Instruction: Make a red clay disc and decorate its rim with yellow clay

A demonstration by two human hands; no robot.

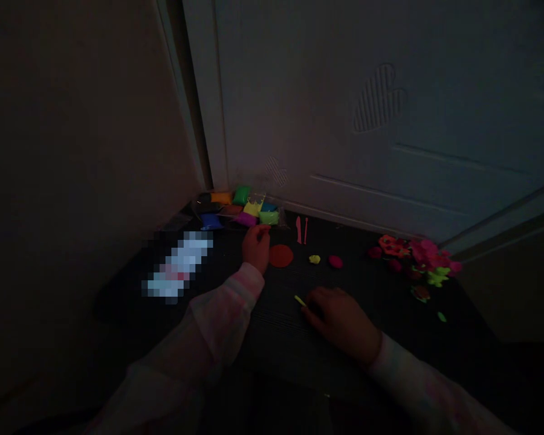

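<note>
The light is dim. My right hand (342,323) rests low over the dark table (272,308), its thumb and fingers closed on a thin yellow stick (300,300) whose tip points up and left. My left hand (255,246) is farther out, just left of a flat red disc (281,256) and in front of several colourful packets (247,219). Its fingers are curled together, and what they hold, if anything, is hidden. Right of the disc lie a small crumpled yellow lump (314,259) and a smooth magenta lump (335,261).
A pink plastic knife (298,230) and a thin pink stick (305,231) lie beyond the disc. Bright flower-like pieces (424,254) cluster at the right, with a small green piece (442,316) nearby. A blurred bright phone-like rectangle (179,269) lies left. A white panel (299,109) stands behind.
</note>
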